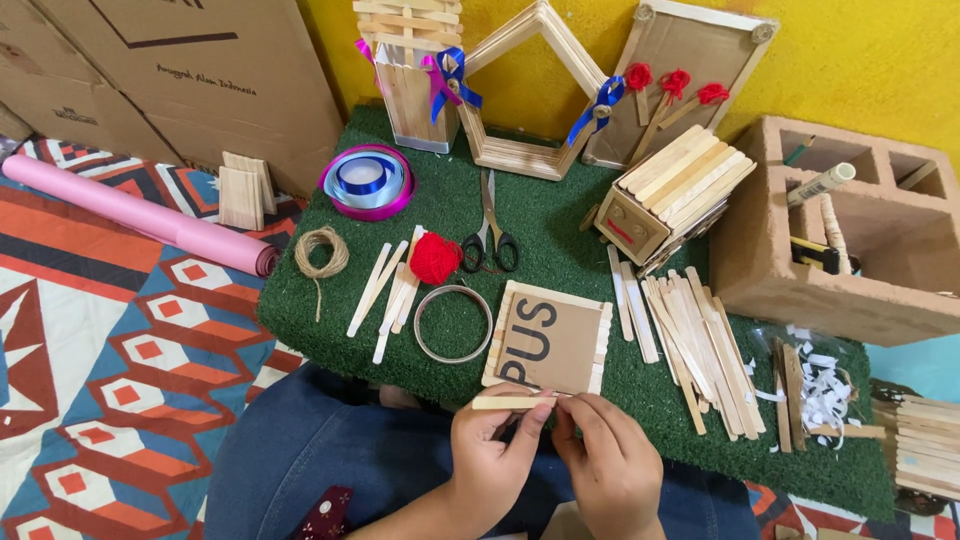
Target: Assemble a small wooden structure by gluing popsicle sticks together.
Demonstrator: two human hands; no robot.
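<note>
My left hand [490, 455] and my right hand [610, 460] meet at the near edge of a green turf mat [560, 225]. Together they pinch a pale wooden craft stick [505, 403], held level just below a cardboard square framed with sticks [548, 340]. The left thumb and forefinger grip the stick's right part; the right fingertips touch its right end. A clear tape ring [453, 323] and a red yarn ball [435, 257] lie just beyond the left hand. Loose sticks [690, 340] lie spread to the right.
Scissors [490, 235], a twine coil [321, 252], ribbon spools [366, 180] and a small stick house [670, 195] sit on the mat. Stick frames [535, 90] lean on the yellow wall. A hollow brick block [850, 235] stands right, a pink paper roll [140, 212] and cardboard boxes [180, 70] left.
</note>
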